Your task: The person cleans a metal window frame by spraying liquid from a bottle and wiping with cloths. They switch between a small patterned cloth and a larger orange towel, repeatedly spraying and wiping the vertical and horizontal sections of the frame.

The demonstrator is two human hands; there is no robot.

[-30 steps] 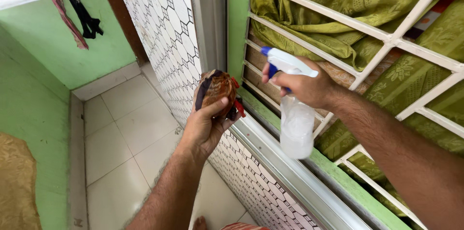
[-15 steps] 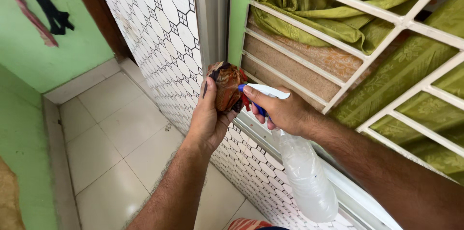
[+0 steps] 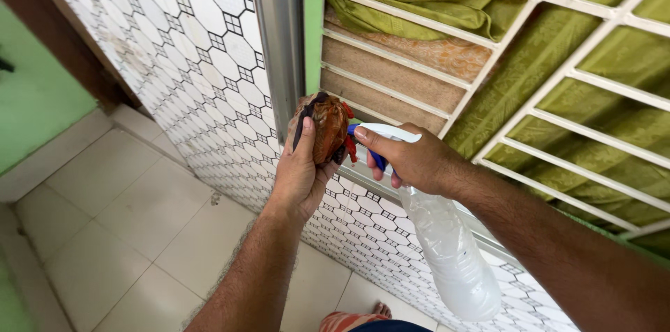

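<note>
- Bright, even daylight fills the view; its source seems to lie outside the frame.
- Shadows are soft, faint under the forearms on the floor tiles [image 3: 118, 220].
- The patterned wall tiles [image 3: 188, 60] carry mild sheen, no harsh glare.
- Straight window bars [image 3: 502, 140] bow slightly near the edges: wide-angle distortion.
- Focus is sharp throughout.

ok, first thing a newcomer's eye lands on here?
Mid-frame, the left hand grips a balled-up brown and red rag, and the right hand points a clear spray bottle with a white and blue trigger head right at it. Behind them, a white window grille with green curtain cloth fills the upper right.
</note>
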